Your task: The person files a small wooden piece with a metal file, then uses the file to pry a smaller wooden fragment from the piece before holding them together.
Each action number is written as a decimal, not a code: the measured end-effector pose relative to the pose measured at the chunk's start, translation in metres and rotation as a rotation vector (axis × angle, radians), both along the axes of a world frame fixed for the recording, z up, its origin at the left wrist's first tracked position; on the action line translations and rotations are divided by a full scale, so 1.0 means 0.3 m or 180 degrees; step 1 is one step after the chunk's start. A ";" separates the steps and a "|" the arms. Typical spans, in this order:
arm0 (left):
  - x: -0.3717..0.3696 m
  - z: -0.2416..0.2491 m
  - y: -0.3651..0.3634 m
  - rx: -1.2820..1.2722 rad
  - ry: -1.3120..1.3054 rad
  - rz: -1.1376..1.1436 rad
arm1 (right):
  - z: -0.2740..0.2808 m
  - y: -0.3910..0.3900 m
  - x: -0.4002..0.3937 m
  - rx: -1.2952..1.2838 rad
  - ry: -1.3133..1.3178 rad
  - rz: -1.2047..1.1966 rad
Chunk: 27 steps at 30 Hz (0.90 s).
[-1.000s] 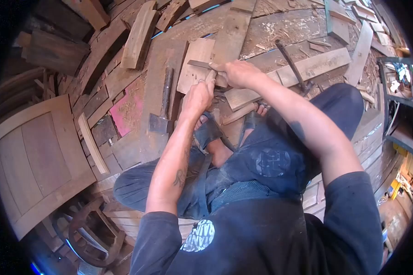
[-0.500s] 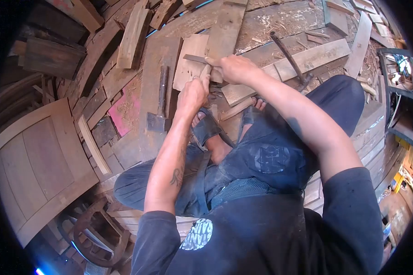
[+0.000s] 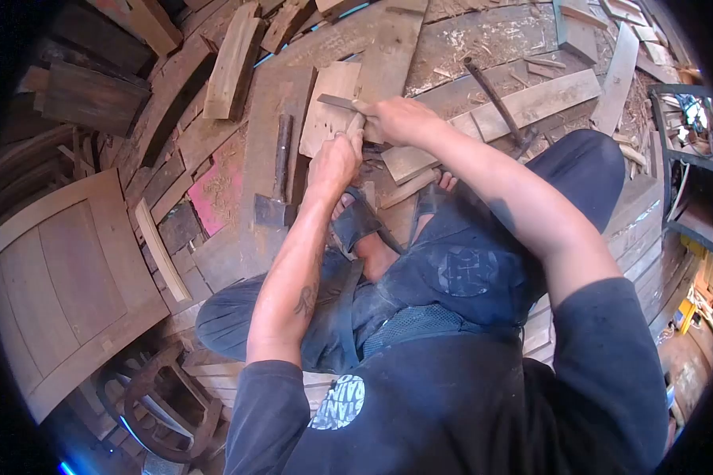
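Observation:
My left hand point(image 3: 337, 161) is closed around a small wooden piece point(image 3: 355, 124), its tip pointing up from my fingers. A flat metal blade point(image 3: 337, 102) sticks out to the left of my right hand point(image 3: 400, 121), which is closed on its handle. The blade lies across the tip of the small piece, above a pale board point(image 3: 330, 89). Both hands are close together, just beyond my sandalled feet.
An axe or hatchet point(image 3: 272, 210) lies left of my left forearm. A hammer point(image 3: 495, 103) rests over planks on the right. A panelled wooden door point(image 3: 79, 277) is at the far left. Wood blocks point(image 3: 232, 67) and shavings lie around.
The view and both arms have shifted very slightly. Each hand keeps its hold, and the blade stays by the tip of the small wooden piece.

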<state>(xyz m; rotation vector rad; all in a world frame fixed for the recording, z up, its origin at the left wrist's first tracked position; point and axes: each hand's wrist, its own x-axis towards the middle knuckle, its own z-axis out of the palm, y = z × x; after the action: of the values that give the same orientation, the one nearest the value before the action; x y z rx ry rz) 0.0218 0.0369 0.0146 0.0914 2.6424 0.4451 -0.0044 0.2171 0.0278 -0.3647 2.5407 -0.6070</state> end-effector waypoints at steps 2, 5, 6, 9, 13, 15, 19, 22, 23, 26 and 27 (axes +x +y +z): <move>0.008 0.002 0.007 0.0060 0.0025 0.0016 | 0.006 0.030 -0.009 0.0078 -0.0041 0.0069; 0.021 -0.009 0.021 0.0250 -0.0073 0.0082 | 0.085 0.134 0.089 -0.0011 -0.0198 0.0052; 0.026 -0.009 0.014 0.0313 -0.0088 0.0086 | 0.115 0.167 0.129 -0.0145 -0.0264 0.0050; 0.008 -0.023 -0.003 0.0348 0.0041 0.0113 | 0.188 0.199 0.193 -0.0473 -0.1115 -0.0462; 0.014 -0.016 0.007 0.0266 -0.0022 0.0028 | 0.143 0.102 0.107 -0.0107 -0.0677 -0.0241; 0.003 0.001 -0.003 0.0263 0.0016 0.0043 | -0.019 0.019 -0.019 0.0144 -0.0257 0.0091; -0.001 -0.019 -0.005 0.0390 -0.0125 0.0143 | -0.030 0.045 -0.040 0.0132 -0.0071 0.0318; -0.004 -0.024 -0.002 0.0487 -0.0129 0.0146 | 0.113 0.139 0.121 -0.0388 -0.0604 -0.0174; 0.004 -0.015 -0.012 0.0480 -0.0163 0.0094 | 0.133 0.159 0.150 -0.0551 -0.0894 -0.0342; 0.006 0.004 0.002 0.0442 -0.0228 0.0166 | 0.106 0.228 0.221 -0.0597 -0.0761 -0.0329; 0.009 0.003 0.010 0.0444 -0.0216 0.0164 | 0.101 0.220 0.222 -0.0469 -0.0681 -0.0276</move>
<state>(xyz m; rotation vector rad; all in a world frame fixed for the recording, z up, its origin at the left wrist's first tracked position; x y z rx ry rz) 0.0244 0.0400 0.0156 0.0511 2.5500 0.6385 0.0621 0.2831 0.0581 -0.2277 2.3231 -0.8232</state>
